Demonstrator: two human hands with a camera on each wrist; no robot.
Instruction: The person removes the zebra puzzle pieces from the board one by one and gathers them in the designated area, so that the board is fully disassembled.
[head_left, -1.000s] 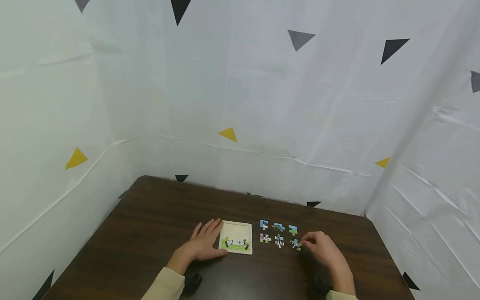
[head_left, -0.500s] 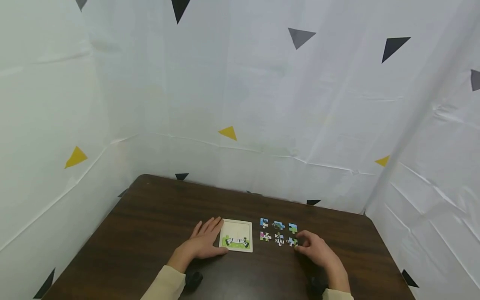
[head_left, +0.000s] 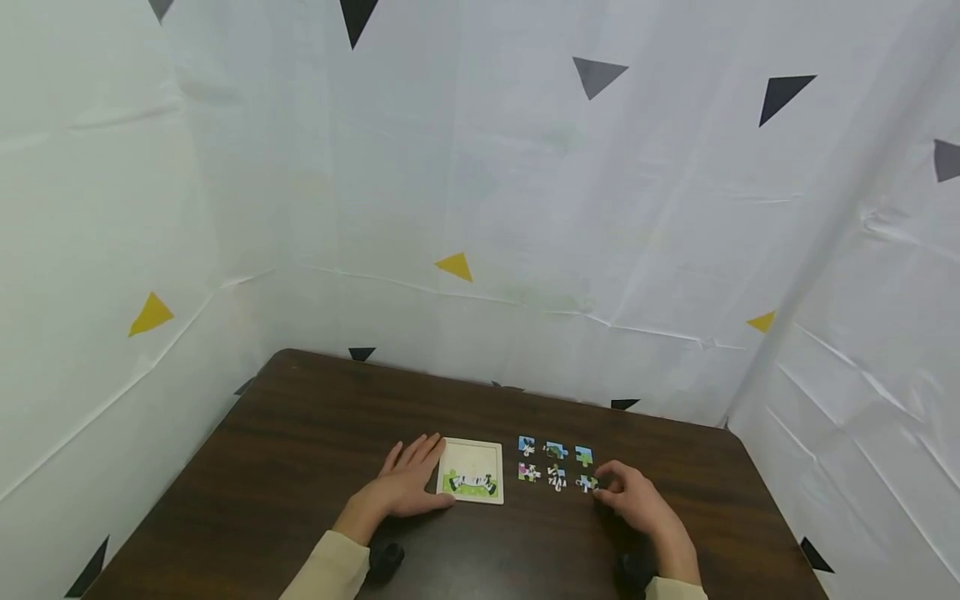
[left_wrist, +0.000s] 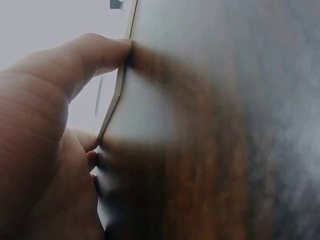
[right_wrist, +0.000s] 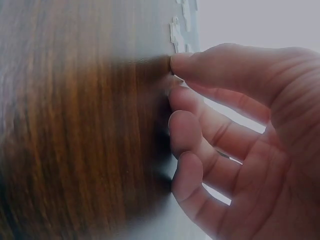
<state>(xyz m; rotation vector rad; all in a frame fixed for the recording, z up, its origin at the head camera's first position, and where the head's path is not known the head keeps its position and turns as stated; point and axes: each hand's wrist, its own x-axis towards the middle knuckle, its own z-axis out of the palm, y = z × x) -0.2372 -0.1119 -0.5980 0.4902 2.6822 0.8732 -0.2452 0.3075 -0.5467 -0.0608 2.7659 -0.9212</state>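
My left hand (head_left: 408, 487) lies with straight fingers against the left side of a square puzzle tray (head_left: 471, 443). Its thumb tip (left_wrist: 122, 47) touches the tray's edge in the left wrist view. Printed grass and striped animal legs fill the tray's lower part; the upper part is bare. Right of it, several jigsaw pieces (head_left: 557, 451) lie face up in two rows. At the right end of the near row, my right hand (head_left: 637, 504) pinches a blue and green puzzle piece (head_left: 586, 482) by its right side. Its fingers hide part of that piece.
Both hands work over a dark wood-grain table (head_left: 330, 417). White sheeting (head_left: 525, 183) with black, grey and yellow triangles hangs behind the table and along both sides. A black wrist device (head_left: 386, 560) sits at the left wrist.
My right hand has shifted a little left, and the puzzle piece at its fingertips has turned from tilted to nearly level with its row. The left hand and tray have stayed put.
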